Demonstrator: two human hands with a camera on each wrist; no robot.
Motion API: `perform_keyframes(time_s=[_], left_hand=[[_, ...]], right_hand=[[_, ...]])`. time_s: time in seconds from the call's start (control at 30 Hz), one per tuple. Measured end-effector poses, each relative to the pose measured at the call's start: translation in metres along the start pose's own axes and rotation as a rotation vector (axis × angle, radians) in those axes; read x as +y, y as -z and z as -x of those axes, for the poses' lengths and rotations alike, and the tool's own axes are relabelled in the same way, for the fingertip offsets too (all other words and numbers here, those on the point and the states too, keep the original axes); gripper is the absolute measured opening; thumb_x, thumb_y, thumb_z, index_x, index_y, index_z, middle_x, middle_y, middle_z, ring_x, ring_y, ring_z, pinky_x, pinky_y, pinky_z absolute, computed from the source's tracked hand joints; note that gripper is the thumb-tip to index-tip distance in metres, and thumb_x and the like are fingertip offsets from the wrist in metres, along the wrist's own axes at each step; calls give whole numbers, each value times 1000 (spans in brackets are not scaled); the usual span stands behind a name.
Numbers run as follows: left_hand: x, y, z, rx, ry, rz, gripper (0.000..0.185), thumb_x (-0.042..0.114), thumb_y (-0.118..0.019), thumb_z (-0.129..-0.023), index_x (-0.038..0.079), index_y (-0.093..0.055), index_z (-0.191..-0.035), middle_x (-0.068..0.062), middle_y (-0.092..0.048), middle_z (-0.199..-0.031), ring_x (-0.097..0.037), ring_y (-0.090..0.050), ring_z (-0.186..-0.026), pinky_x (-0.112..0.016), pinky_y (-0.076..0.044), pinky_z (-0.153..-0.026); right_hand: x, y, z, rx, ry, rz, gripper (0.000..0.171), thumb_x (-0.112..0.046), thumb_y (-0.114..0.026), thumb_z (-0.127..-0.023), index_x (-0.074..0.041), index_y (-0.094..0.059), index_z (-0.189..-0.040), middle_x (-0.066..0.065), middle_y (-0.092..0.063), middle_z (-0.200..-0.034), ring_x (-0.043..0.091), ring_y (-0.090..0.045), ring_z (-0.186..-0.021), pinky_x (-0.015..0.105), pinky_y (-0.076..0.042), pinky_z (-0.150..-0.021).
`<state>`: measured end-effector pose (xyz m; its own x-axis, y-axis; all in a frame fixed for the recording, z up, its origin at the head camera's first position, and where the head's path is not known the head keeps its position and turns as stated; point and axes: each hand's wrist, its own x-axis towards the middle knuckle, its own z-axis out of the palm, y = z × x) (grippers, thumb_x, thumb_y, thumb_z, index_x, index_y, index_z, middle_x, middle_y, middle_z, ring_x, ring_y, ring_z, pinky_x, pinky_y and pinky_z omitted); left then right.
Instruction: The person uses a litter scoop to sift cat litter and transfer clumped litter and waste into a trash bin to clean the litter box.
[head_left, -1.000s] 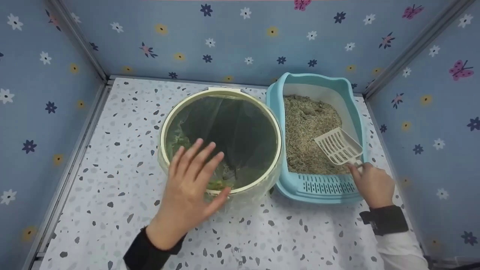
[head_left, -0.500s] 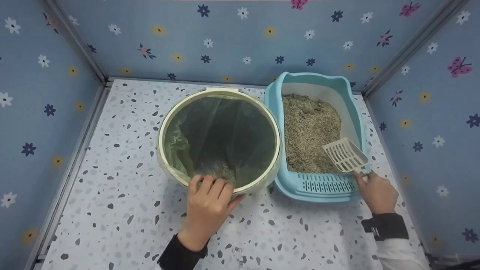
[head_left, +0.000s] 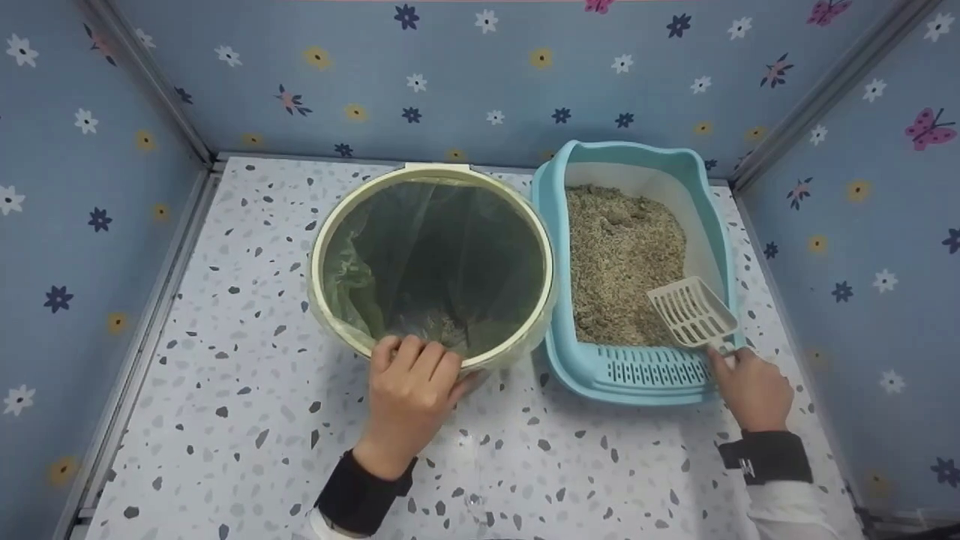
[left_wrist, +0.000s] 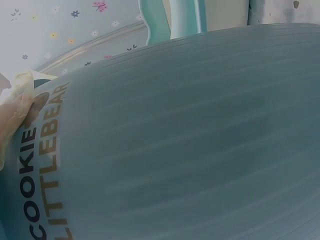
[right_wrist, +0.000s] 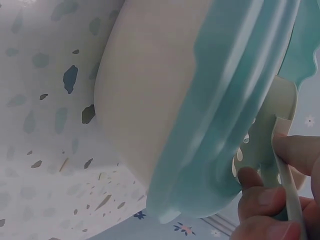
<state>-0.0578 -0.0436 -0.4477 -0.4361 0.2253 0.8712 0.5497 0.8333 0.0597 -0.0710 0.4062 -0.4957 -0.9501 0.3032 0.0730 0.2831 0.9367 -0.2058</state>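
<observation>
Head view: left hand (head_left: 411,390) grips the lined bin's (head_left: 330,225) near rim, left of the litter box (head_left: 637,375), while right hand (head_left: 752,390) pinches the scoop (head_left: 691,313) handle, seemingly poised for sifting.

Even, bright light falls from above, leaving soft shadows under the bin (head_left: 431,262) toward 6 o'clock. The head view bends at its edges; both wrist views are close and blurred.
</observation>
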Motion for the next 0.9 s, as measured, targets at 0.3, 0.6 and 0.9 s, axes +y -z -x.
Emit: perform_keyframes(time_s=[0.3,0.6,0.9], left_hand=[[-18,-13,-7,12,6,0,36,40,-70,-79,10,-55,-67,-4,-55,-63,-24,-50,-65,-41,-38,-76],[-33,-24,-13,5,16,10,37,40,-70,-79,9,-54,-68,-5,-55,-64,-25,-50,-67,-42,-38,-78],[-44,-32,-17,20,29,27,38,40,-73,-76,8,-54,-67,-6,-56,-65,-25,-51,-70,-42,-36,-80]], right_hand=[[-1,0,0,-15,-34,-4,59,-48,-52,-92,9,-64,-95,24,-62,-68,30,-54,-48,37,-33,-38],[-1,0,1,-26,-45,1,59,-48,-52,-92,10,-63,-97,24,-61,-69,29,-54,-48,36,-33,-39],[-1,0,2,-4,-36,-10,57,-47,-53,-92,9,-63,-93,22,-60,-65,27,-51,-46,35,-31,-38]])
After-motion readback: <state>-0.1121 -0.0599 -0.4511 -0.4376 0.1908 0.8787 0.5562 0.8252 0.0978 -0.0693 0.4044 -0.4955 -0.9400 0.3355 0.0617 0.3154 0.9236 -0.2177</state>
